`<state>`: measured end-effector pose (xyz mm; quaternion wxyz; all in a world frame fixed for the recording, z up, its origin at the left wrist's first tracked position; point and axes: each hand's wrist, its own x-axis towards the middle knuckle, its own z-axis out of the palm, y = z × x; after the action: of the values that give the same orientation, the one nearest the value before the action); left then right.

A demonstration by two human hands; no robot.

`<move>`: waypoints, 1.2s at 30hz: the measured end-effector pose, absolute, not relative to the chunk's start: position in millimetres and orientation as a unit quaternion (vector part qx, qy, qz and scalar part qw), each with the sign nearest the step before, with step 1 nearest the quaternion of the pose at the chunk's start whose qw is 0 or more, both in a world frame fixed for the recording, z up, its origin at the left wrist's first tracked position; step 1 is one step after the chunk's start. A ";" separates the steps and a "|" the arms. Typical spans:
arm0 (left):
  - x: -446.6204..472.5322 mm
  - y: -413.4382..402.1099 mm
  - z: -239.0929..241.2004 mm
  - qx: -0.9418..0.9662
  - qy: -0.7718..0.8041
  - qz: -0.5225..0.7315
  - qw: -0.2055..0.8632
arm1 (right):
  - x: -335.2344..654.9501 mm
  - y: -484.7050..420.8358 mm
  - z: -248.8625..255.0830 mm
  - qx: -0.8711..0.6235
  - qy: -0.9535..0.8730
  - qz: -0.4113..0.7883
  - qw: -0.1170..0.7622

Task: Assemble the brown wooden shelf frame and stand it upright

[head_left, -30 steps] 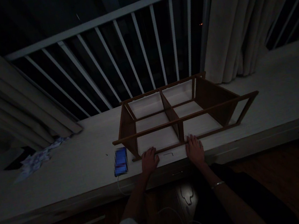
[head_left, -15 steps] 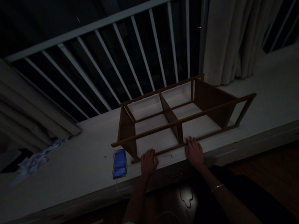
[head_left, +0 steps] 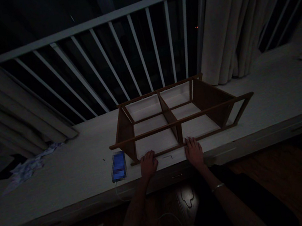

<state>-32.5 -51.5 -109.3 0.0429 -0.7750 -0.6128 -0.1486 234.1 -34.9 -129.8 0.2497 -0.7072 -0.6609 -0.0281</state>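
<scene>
A brown wooden shelf frame (head_left: 177, 129) lies on a pale window ledge, with a middle board between two open compartments. At its near lower rail, my left hand (head_left: 148, 164) rests on the ledge, fingers stretched forward to the wood. Further right, my right hand (head_left: 194, 151) lies the same way, its fingers extended and reaching the rail by the middle board. Neither hand is wrapped round anything that I can see. Between them on the ledge is a small L-shaped hex key (head_left: 167, 157).
Left of the frame lies a blue-screened phone (head_left: 119, 167) with a white cable. Crumpled paper or cloth (head_left: 28, 165) is further left. A white railing (head_left: 110, 15) stands behind, between curtains (head_left: 219, 27). The pale ledge (head_left: 92, 178) drops to a wooden floor.
The view has shifted slightly, so everything sits a little further left. Both hands keep their places against the shelf frame, which has not visibly moved on the ledge.
</scene>
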 end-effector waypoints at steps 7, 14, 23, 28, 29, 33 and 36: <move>-32.3 -50.9 -110.3 -0.773 -0.615 -0.152 0.045 | 235.4 -32.3 -125.9 -0.705 -0.653 -0.019 0.275; -31.3 -52.4 -112.5 -0.762 -0.625 -0.159 0.062 | 237.6 -28.1 -119.3 -0.710 -0.644 0.012 0.283; -27.2 -53.2 -112.3 -0.744 -0.643 -0.167 0.075 | 237.5 -22.4 -116.8 -0.704 -0.651 0.032 0.281; -27.2 -52.6 -114.8 -0.741 -0.646 -0.163 0.078 | 237.1 -21.6 -117.8 -0.702 -0.650 0.037 0.290; -27.5 -52.4 -115.1 -0.741 -0.647 -0.163 0.077 | 237.2 -21.7 -118.0 -0.701 -0.650 0.035 0.290; -27.4 -52.1 -114.4 -0.740 -0.650 -0.159 0.070 | 237.4 -22.5 -117.8 -0.702 -0.653 0.032 0.281; -26.3 -52.8 -113.0 -0.738 -0.653 -0.158 0.066 | 236.9 -23.9 -116.4 -0.702 -0.656 0.032 0.276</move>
<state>-26.3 -52.8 -113.0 0.0659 -0.7377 -0.6531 -0.1576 236.9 -23.9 -116.4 0.2759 -0.7019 -0.6559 0.0317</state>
